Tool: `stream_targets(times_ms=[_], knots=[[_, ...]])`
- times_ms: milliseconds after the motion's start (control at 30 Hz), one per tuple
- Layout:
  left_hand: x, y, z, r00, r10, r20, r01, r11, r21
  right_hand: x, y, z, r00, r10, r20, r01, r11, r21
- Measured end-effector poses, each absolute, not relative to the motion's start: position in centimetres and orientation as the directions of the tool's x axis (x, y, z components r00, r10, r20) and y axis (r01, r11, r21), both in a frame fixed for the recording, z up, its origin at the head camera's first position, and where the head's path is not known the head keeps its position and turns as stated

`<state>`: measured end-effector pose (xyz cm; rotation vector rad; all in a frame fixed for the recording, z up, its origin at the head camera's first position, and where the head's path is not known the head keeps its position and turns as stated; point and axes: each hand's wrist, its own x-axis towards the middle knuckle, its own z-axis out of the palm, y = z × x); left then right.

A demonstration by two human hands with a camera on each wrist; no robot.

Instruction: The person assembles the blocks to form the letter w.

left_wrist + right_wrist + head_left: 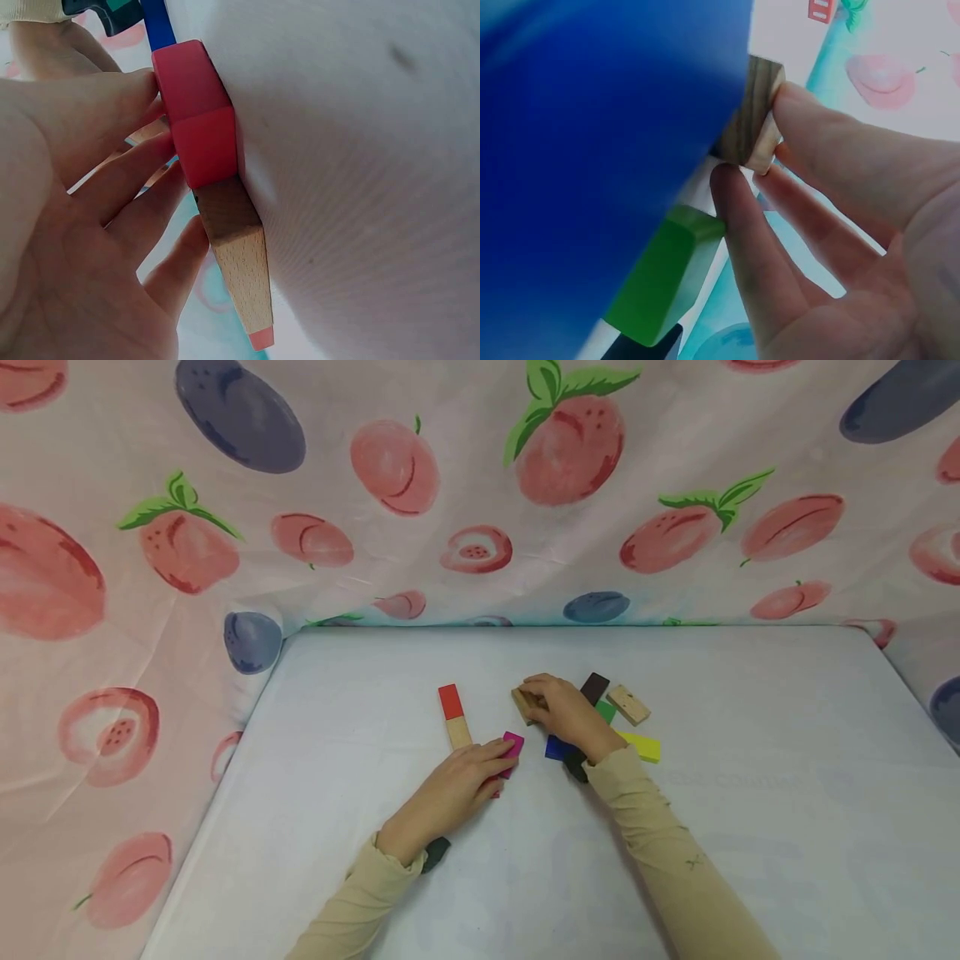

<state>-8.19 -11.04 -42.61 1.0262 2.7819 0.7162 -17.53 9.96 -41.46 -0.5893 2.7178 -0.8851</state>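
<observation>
My left hand (pixel 453 781) lies over the left group of blocks. Its thumb and fingers pinch a red block (pixel 199 120), mostly hidden under the hand from above. A magenta block (pixel 513 742) shows at its fingertips. Beyond the fingers a plain wooden block (pixel 459 732) stands end to end with another red block (pixel 451 702). My right hand (pixel 566 710) pinches a darker wooden block (pixel 756 112) between thumb and fingertips. Below that hand are a blue block (pixel 558 747) and a green block (pixel 660 274).
A black block (pixel 595 687), a light wooden block (pixel 628 704) and a yellow block (pixel 641 747) lie around the right hand and forearm. The white table (pixel 750 860) meets a fruit-printed cloth (pixel 472 460) at its back and left edges.
</observation>
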Motion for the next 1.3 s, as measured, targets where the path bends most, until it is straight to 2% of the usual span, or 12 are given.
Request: stream_targets(times_ms=[733,1300], knots=[[-8.25,-10.91,-42.71,-0.781,0.623,0.051,0.575,0.683,0.450,-17.68,10.08,-41.34,-0.918,-0.382,-0.106,-0.236,0.742,-0.627],[-8.21,-10.90,-42.64,-0.783,0.620,0.043,0.566,0.682,0.463,-17.54,9.37,-41.06,-0.947,-0.286,-0.144,-0.136,0.768,-0.626]])
